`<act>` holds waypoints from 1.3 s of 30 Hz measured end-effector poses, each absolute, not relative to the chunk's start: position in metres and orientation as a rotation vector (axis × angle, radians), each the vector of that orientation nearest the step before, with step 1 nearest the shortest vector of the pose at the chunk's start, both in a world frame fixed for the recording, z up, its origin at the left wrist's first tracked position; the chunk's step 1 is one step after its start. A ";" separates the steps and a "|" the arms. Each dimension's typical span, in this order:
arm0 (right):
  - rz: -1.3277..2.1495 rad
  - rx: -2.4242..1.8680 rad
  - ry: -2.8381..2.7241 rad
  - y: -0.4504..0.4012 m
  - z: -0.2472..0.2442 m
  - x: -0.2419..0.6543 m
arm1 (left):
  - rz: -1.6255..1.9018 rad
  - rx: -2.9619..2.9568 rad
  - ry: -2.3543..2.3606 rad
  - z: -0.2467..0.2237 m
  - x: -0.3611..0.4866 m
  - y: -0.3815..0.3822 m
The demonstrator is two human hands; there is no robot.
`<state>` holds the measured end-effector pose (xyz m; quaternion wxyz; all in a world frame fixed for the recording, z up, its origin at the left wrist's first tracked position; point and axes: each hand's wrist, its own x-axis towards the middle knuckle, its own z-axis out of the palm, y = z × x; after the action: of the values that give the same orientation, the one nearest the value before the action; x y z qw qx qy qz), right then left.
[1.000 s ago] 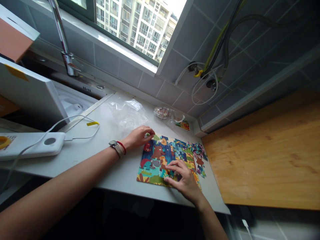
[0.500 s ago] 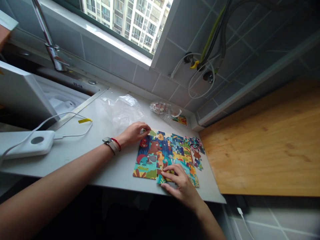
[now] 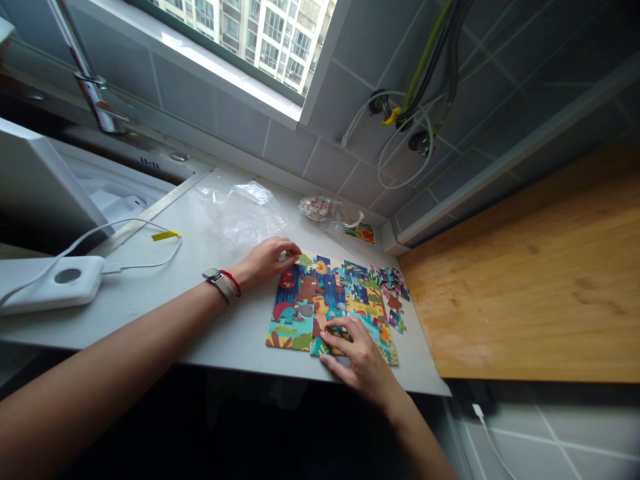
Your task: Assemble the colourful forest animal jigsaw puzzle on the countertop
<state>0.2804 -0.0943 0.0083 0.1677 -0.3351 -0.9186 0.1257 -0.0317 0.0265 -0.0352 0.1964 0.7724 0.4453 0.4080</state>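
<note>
The left hand (image 3: 267, 261) lies loosely curled, its fingertips at the far edge of the jigsaw puzzle (image 3: 325, 307) beside a green piece. Whether it pinches that piece, I cannot tell. The right hand (image 3: 360, 357) rests on the puzzle's near edge with its fingers spread and bent over the pieces; it may be gripping one, but the fingers hide this. A watch (image 3: 215, 277) and a red string (image 3: 231, 281) circle the left wrist.

The puzzle lies flat on the white table (image 3: 235, 327), its long axis running along the table's front edge. Its brightly coloured picture is partly assembled, and loose pieces (image 3: 393, 287) sit at its right end. Beyond it lie a small picture card (image 3: 360, 233), a bag of pieces (image 3: 320, 208) and a clear plastic bag (image 3: 240, 213). To the left are a metal ruler (image 3: 160, 207) and a white power bank (image 3: 75, 277) with its cable (image 3: 140, 250). A wooden board (image 3: 525, 280) lies to the right. No writing is legible.
</note>
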 end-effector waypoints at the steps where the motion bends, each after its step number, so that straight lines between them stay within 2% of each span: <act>1: 0.355 -0.954 -2.617 -0.094 0.009 0.280 | 1.146 2.163 1.248 -0.036 -0.032 0.027; 17: 0.383 -1.056 -2.557 -0.098 0.005 0.281 | 1.124 2.158 1.254 -0.034 -0.032 0.026; 27: 0.236 -1.203 -2.213 -0.130 -0.018 0.287 | 1.159 2.163 1.276 -0.036 -0.035 0.028; 39: 0.189 -1.200 -2.162 -0.130 -0.018 0.278 | 1.157 2.076 1.299 -0.030 -0.034 0.027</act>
<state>0.2777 -0.1303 -0.0182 0.3247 -0.4577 -0.8246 0.0719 -0.0336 0.0269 -0.0305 0.2149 0.7486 0.4685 0.4171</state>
